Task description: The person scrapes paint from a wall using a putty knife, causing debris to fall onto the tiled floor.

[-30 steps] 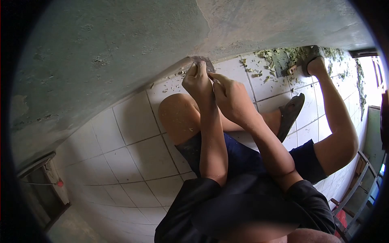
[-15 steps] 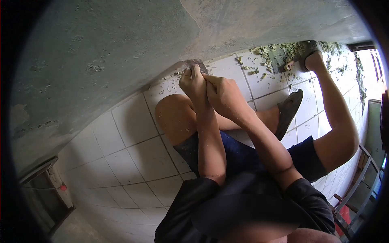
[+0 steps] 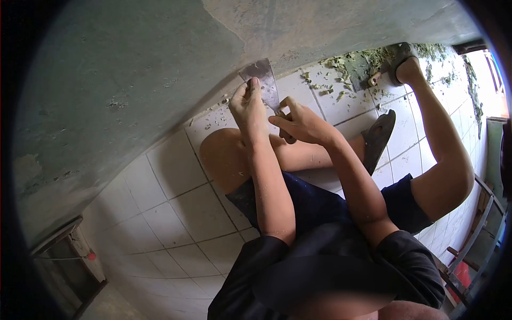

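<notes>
A scraper with a broad, flat, dull metal blade (image 3: 268,88) is held low beside the wall, its wide end toward the wall's foot. My left hand (image 3: 249,109) lies along the blade's near side, its fingers curled and the thumb over the metal; their exact contact is partly hidden. My right hand (image 3: 301,122) is at the narrow end, closed loosely around the handle (image 3: 280,113), with forefinger arched and thumb apart. Most of the handle is hidden by the fingers. Small pale flakes (image 3: 225,100) lie on the floor by my left hand.
The green wall (image 3: 133,69) has a paler, bared patch (image 3: 298,32). Greenish flakes (image 3: 341,66) litter the white tiles (image 3: 176,213) along its foot. A dark flat piece (image 3: 360,74) lies among them near my sandalled foot (image 3: 406,64). A metal frame (image 3: 474,240) stands at right.
My right hand has drawn back from my left, showing more of the scraper's blade. The left hand has shifted slightly up and left, and the view has moved a little.
</notes>
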Tool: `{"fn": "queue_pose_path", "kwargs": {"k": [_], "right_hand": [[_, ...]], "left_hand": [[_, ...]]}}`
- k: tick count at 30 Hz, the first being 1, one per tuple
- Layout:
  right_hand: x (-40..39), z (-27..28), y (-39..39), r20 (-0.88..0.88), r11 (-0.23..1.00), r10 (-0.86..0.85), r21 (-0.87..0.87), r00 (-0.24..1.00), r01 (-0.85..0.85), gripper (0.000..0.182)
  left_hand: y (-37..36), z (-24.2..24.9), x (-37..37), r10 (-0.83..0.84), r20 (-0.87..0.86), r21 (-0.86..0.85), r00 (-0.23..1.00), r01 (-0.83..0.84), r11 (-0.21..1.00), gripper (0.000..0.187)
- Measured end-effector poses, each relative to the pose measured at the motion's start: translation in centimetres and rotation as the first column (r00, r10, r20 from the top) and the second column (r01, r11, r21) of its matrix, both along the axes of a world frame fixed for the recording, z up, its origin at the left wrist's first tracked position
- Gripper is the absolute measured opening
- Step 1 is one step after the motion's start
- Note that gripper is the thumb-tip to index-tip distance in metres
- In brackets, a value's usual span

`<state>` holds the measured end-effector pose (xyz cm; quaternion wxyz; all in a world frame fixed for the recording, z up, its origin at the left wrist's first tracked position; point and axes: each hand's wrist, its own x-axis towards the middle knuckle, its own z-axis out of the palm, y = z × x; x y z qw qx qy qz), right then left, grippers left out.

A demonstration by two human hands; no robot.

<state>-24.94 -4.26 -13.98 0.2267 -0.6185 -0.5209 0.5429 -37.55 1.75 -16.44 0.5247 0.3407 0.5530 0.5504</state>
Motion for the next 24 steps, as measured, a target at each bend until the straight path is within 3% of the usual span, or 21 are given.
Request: {"fn": "queue_pose_path", "kwargs": {"k": [3,6,10,13,16,20,22,24], "right_hand": [[-0.3,-2.2,0.4,-0.061,0.998,0.053,0.020,0.997,-0.052,0.047],[-1.8,-2.9,0.3,-0.314,0.997,-0.064,0.015,0.947,0.072,0.050],[-3.6,-3.7,-0.1,-0.314,0.969,-0.186,0.097,0.931,0.226,0.049],[-3.7,-5.1,-0.5,-0.418,0.942,-0.281,0.049,0.864,0.331,0.048],[-3.2,-5.3,-0.5,-0.405,0.940,-0.271,0.087,0.873,0.331,0.045],[-3.4,-4.8,-0.4,-0.252,0.937,-0.284,0.131,0.925,0.323,0.041],[-3.9,-5.3,-0.3,-0.109,0.906,-0.296,0.283,0.949,0.315,0.037],[-4.4,-5.4,-0.3,-0.119,0.896,-0.305,0.299,0.945,0.327,0.037]], "left_hand": [[1.1,1.7,-1.0,-0.056,-0.081,-0.003,0.995,0.056,0.998,0.043],[2.8,2.8,-2.4,-0.291,-0.245,-0.018,0.925,0.296,0.955,0.048],[3.7,2.2,-3.1,-0.360,-0.306,-0.034,0.881,0.368,0.929,0.048],[2.9,1.2,-2.9,-0.334,-0.313,0.081,0.889,0.375,0.923,0.046],[1.7,0.9,-2.2,-0.171,-0.214,0.107,0.962,0.197,0.975,0.035],[1.7,0.1,-1.7,-0.148,-0.210,0.132,0.966,0.178,0.975,0.032],[1.8,0.0,-1.2,-0.068,-0.168,0.220,0.983,0.105,0.970,0.039],[1.7,0.2,-1.2,-0.066,-0.162,0.221,0.984,0.102,0.970,0.035]]}}
